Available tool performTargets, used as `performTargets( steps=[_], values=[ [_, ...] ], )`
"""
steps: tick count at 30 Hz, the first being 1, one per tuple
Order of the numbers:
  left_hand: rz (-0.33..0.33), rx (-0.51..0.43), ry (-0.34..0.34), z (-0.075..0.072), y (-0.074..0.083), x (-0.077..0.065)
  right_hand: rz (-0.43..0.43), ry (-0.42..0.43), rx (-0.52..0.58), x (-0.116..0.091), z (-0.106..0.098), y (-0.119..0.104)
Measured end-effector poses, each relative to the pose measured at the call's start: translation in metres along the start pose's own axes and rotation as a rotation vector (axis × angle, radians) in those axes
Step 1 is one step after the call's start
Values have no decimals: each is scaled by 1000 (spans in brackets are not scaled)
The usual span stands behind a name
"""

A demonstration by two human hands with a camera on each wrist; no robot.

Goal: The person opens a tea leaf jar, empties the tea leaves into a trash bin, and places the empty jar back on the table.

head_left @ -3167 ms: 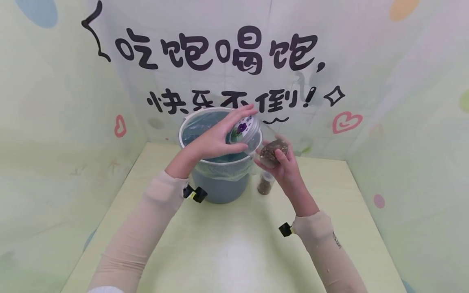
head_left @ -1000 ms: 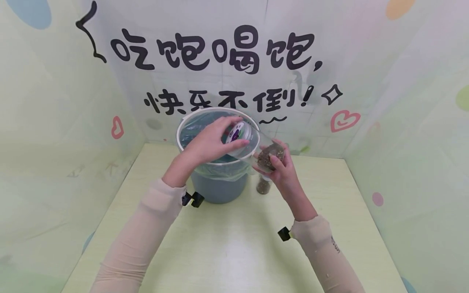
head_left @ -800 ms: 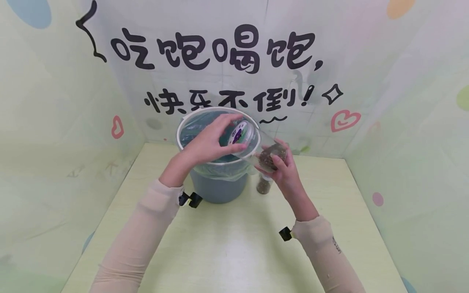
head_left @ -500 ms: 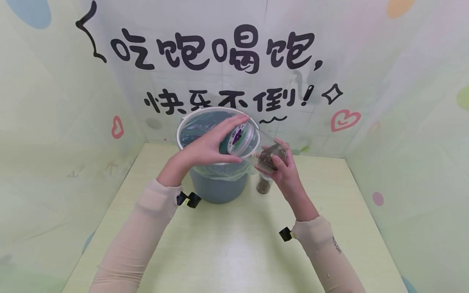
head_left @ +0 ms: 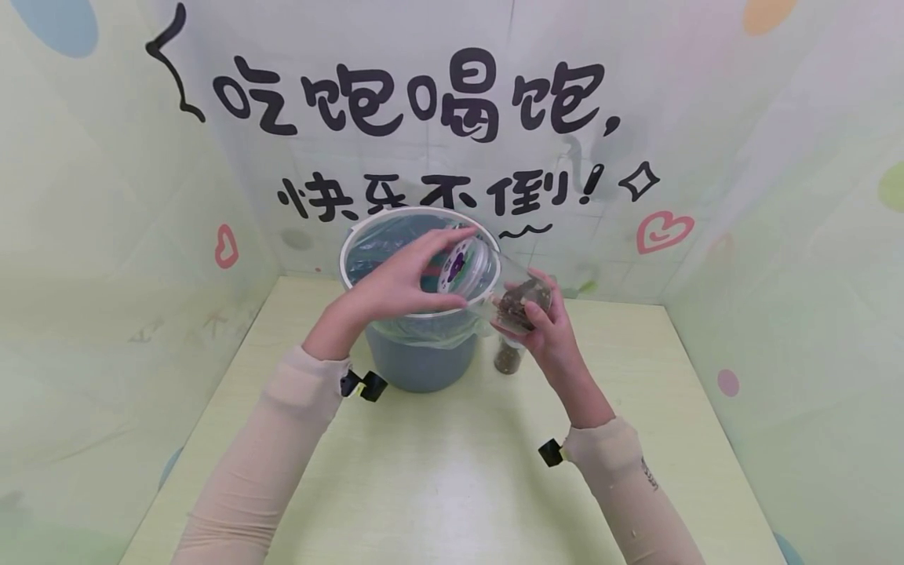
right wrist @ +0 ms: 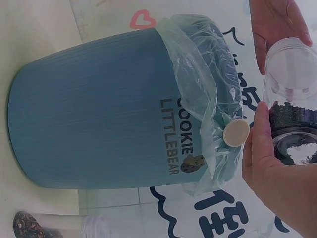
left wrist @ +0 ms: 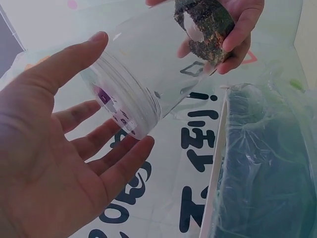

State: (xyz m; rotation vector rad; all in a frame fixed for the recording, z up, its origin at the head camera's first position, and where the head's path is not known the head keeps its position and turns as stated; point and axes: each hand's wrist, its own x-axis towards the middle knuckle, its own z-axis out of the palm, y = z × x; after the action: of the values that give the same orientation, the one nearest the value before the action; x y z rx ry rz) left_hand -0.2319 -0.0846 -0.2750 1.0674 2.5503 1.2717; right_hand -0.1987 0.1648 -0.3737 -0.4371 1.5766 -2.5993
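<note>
A large clear jar (head_left: pixel 504 271) is tilted over the bin's right rim, its lidded end pointing left. Dark, crumbly dried bits (head_left: pixel 523 302) lie in its base end. My right hand (head_left: pixel 547 318) grips that end, thumb across the near side. The clear lid (left wrist: pixel 116 106) with a printed purple label is on the jar. My left hand (left wrist: pixel 69 119) surrounds the lid with thumb and fingers spread fairly straight, their tips right at its edge and the palm apart from it. In the right wrist view, the jar (right wrist: pixel 292 69) shows only in part.
A blue-grey bin (head_left: pixel 424 361) with a white rim and a pale green plastic liner (right wrist: pixel 198 84) stands on the light table (head_left: pixel 452 471). A smaller clear jar (head_left: pixel 507 357) of brown bits stands right of it. Printed wall sheets (head_left: pixel 741 157) enclose the table.
Over the last second my left thumb has slid down off the lid's near side and the fingers have opened wider. The label has turned slightly. The right hand keeps its hold on the jar.
</note>
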Motion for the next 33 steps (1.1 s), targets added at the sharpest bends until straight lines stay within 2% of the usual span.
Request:
performTargets(
  steps=[9, 15, 18, 21, 25, 28, 33],
  values=[
    [-84, 62, 59, 1, 3, 1, -3, -10, 14, 1, -1, 2],
    [-149, 75, 61, 1, 4, 1, -1, -10, 4, 0, -1, 1],
    [-115, 129, 61, 0, 4, 0, 1, -4, 5, -1, -1, 0],
    [-32, 169, 59, 0, 2, -1, 1, 3, 3, -1, -1, 0],
    [62, 149, 30, 1, -1, -1, 1, 5, 2, -2, -1, 0],
    [91, 135, 3, 1, -2, -1, 5, 4, -2, -2, -1, 0],
    [100, 130, -13, 1, -2, -1, 10, 3, -10, -3, 0, 0]
  ],
)
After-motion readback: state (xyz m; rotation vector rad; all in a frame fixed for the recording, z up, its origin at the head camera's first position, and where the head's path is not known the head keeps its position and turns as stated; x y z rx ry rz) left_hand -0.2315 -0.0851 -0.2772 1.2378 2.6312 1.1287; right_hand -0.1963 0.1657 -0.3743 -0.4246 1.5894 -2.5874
